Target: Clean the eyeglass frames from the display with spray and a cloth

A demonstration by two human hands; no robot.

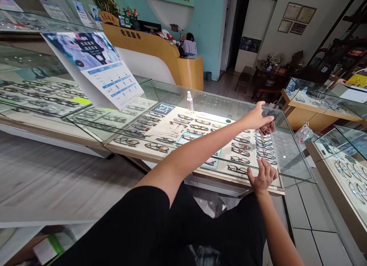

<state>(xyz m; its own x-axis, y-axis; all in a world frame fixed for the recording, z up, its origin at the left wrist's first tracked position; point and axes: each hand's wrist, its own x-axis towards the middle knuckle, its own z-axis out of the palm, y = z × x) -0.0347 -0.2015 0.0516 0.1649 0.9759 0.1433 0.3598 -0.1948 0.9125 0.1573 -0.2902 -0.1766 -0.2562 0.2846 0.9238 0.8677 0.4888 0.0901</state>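
Black sleeve, right hand flat on glass counter, left hand outstretched

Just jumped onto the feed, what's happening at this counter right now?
A person leans over a glass display case filled with rows of eyeglass frames. The left hand reaches across to the far right part of the glass top, seemingly with a dark cloth under it. The right hand rests spread open on the near edge. A small spray bottle stands further back on the glass.
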